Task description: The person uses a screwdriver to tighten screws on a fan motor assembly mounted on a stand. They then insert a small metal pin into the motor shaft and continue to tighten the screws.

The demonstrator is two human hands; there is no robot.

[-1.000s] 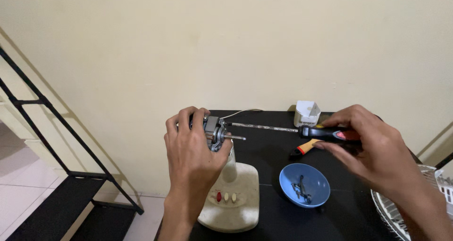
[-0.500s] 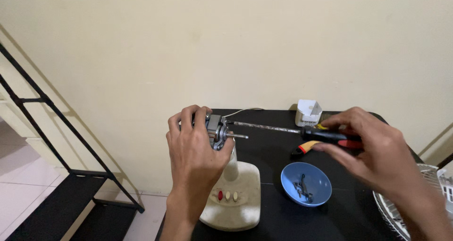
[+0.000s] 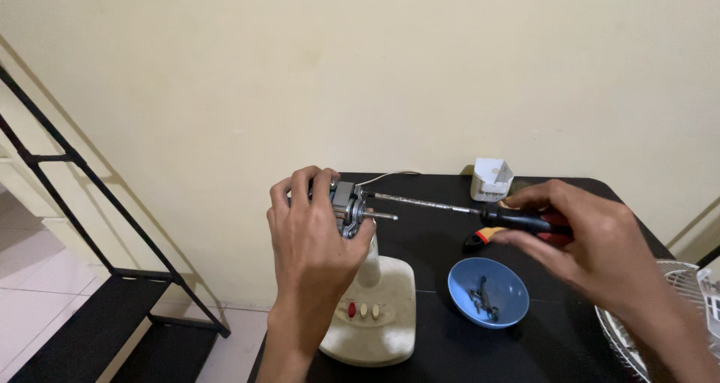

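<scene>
Right now the left hand wraps around the bare metal fan motor at the top of the cream plastic fan stand, fingers curled over the top of it and thumb pressed against its near side, a firm clenched grip on the motor body. That motor sits high on the stand's neck, over the left part of the black tabletop, its short steel shaft poking out to the right.

Over on the other side, the right hand grasps the black-and-red handle of a long screwdriver, fingertips pinching it near the front. The slim metal blade runs left and its tip meets the motor face just above the shaft.

Below the screwdriver, a small blue bowl rests on the tabletop with a few dark screws inside, just beside the stand's base. A second tool with an orange-and-black handle lies under the screwdriver. A small white box stands at the back by the wall, and a white wire fan grille shows at the right edge.
</scene>
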